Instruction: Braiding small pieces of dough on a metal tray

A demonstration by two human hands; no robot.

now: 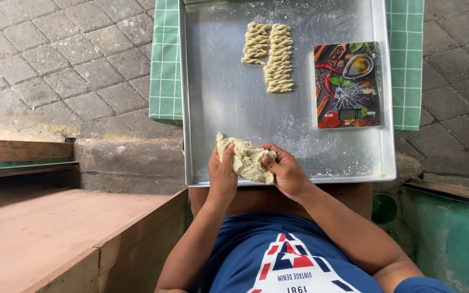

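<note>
A pale lump of dough is held between both hands over the near edge of a large metal tray. My left hand grips its left side, thumb on top. My right hand clasps its right side, thumb pressing into the dough. Farther up the tray lie two twisted dough sticks side by side.
A flat kitchen scale with a colourful spice picture lies on the tray's right part. The tray rests on a green checked cloth. Stone paving surrounds it. A wooden step is at my left, a green wall edge at right.
</note>
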